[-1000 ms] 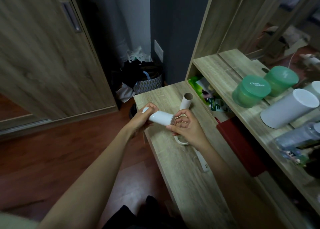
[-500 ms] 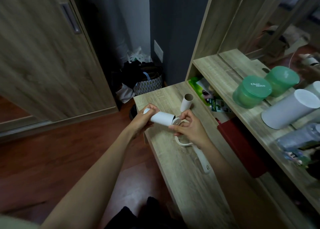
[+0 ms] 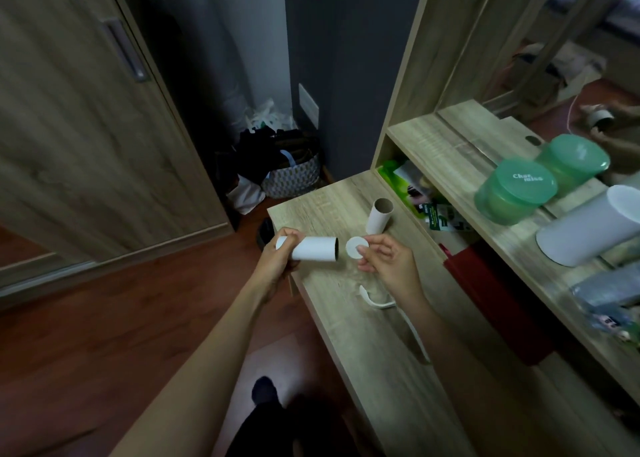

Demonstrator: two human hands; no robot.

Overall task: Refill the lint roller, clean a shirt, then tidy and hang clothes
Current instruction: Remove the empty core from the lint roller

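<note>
Head view: your left hand [image 3: 277, 261] curls its fingers round the left end of the white refill roll [image 3: 313, 248]. You hold the roll sideways over the left edge of the wooden table [image 3: 363, 370], and its open end faces right.

Your right hand [image 3: 388, 264] pinches a small round white cap [image 3: 356, 247] between thumb and fingertips. The cap is just beside the open end and does not touch it.

The lint roller handle [image 3: 379, 305] lies on the table, partly under your right wrist. An empty cardboard tube [image 3: 380, 216] stands a bit farther away.

I think you are getting the new roll ready for the handle. Put the cap down away from the table edge so it can't fall off. Hold the roll by its end. Then line the open end up straight with the handle before you push.
</note>
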